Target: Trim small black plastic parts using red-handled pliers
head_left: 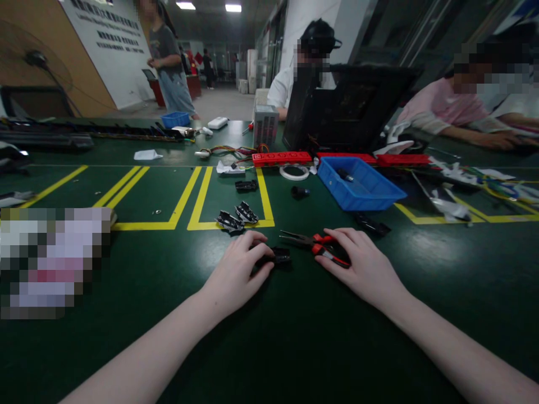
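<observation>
Dark green work table (295, 348) with yellow marking lines. One blue rectangular plastic tray (362, 188) serves as landmark; it appears to hold a single small dark item. Two hands work in front of the tray. The left hand (240, 269), forward and left of the tray, has its fingers curled tight on one small black plastic part (281, 257), which is pressed to the table. The right hand (364, 264), straight in front of the tray, lies over the handles of one pair of red-handled long-nose pliers (314, 242). Whether it truly clasps them cannot be told. The pliers lie flat, their tips near the part but apart from it, so the work on this piece seems barely begun. Three similar black plastic clips (231, 221) wait left of the tray, apparently untouched.
</observation>
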Tool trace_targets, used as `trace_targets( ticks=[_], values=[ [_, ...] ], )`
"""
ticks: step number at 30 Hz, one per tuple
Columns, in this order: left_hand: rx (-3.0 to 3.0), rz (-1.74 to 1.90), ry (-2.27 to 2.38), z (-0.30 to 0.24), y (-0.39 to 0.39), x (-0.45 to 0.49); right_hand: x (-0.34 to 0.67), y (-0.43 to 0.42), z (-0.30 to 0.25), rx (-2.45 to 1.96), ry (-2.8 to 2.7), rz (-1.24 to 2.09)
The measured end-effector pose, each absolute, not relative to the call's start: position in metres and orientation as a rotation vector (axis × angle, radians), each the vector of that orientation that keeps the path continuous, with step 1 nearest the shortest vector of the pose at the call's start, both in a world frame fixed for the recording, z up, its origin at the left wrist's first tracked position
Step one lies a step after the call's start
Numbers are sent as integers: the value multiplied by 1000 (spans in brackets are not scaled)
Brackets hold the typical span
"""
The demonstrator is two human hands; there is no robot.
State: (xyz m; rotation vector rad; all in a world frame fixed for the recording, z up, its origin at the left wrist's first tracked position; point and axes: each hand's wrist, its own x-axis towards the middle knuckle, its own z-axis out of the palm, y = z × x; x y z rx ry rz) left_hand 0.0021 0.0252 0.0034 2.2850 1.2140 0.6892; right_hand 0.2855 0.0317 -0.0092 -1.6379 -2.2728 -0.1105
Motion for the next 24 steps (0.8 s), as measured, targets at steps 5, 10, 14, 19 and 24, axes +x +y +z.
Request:
trace_targets(
  ticks=[5,10,14,19,24],
  values=[
    [2272,691,1173,6,26,2,291,39,-7,-1548,-2318,-68],
    [2245,694,1198,7,25,3,305,40,-6,-1488,-2415,22],
    [2223,694,1212,6,24,4,315,40,-8,-1513,-2427,49],
    [2181,657,1241,7,22,4,311,39,-3,-1555,-2380,49],
    [2192,646,1250,5,22,3,305,34,0,-1623,-2294,39]
  ],
)
